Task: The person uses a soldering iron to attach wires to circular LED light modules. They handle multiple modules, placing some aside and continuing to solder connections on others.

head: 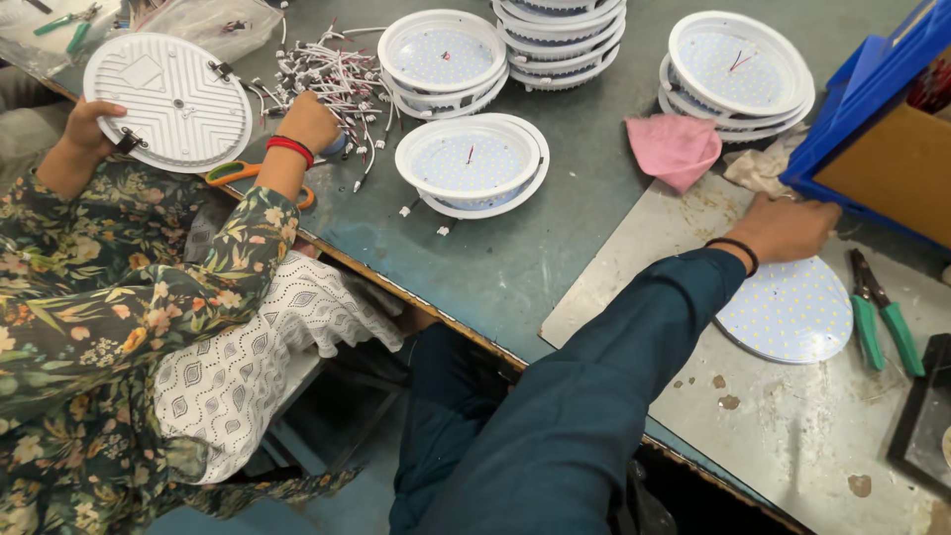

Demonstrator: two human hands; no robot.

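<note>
One hand of ours is all we get in view: the right hand (pixel 788 228), reaching out on a nearly straight arm, knuckles up, wrist low, parked on the far edge of the LED disc (pixel 792 317). The fingers curl away toward the blue bin (pixel 852 109), so we can't tell if they're pinching anything. Our left is out of shot. The disc lies flat on the metal plate (pixel 792 436), right beside the pliers (pixel 882 322). We'd guess it's light, thin and stiff, probably a bit slick, and the little LEDs on top look fragile, so hold it by the rim, not the face. A co-worker to the left holds a white housing (pixel 166 99) near a wire pile (pixel 337 69).
</note>
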